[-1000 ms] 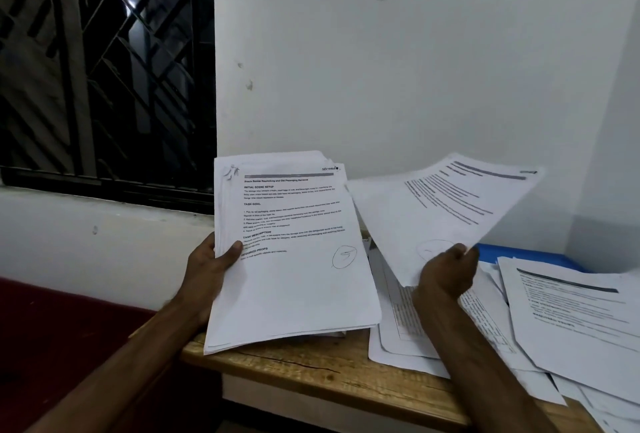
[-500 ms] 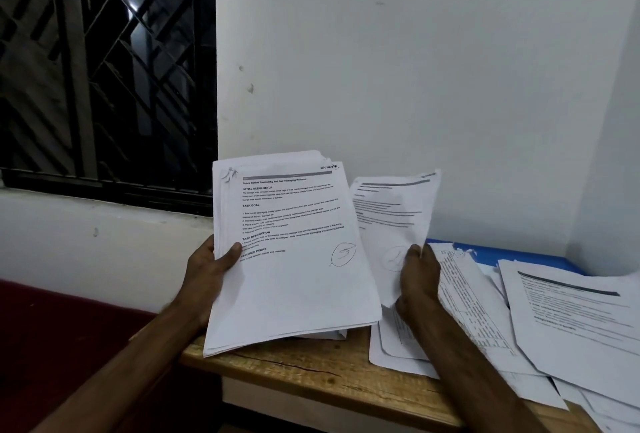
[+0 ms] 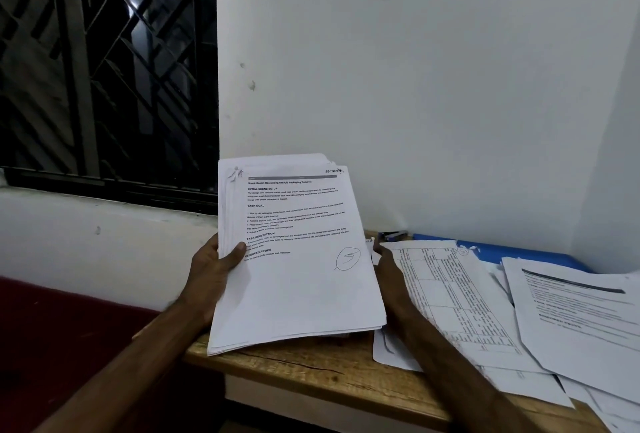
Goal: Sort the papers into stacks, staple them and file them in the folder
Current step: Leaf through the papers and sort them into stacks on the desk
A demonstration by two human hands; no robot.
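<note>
- Since sorting is the step in hand, as I judge it, I note first that the dark window with a metal grille [image 3: 104, 69] at far left has no bearing on the work.
- Left hand [image 3: 211, 277]: grips the left edge of the stack of white printed sheets [image 3: 298, 287], thumb on the top page, fingers beneath.
- Stack: held tilted above the near left corner of the pale wooden table [image 3: 311, 367], with its lower edge close to the wood. Whether it touches, I cannot tell. The top page bears a circled handwritten 5. The sheet edges are fanned at the top and at the bottom right, so the stack is not squared.
- Right hand [image 3: 389, 270]: lies at the stack's right edge, fingers hidden behind the paper. I cannot tell whether it grips or only steadies.
- Small dark stapler [image 3: 393, 235]: lies by the wall, just right of the stack, untouched.
- Loose white sheets [image 3: 446, 294]: spread overlapping across the table's right half, and I judge them unsorted. The nearest shows a printed grid.
- Blue flat folder [image 3: 519, 252]: against the wall at right, largely buried under those sheets.
- Recommendation: read each page's mark before adding it. Press the thumb firmly so the top page does not slide. Knock the stack square on the table before stapling, and uncover the folder before filing.
</note>
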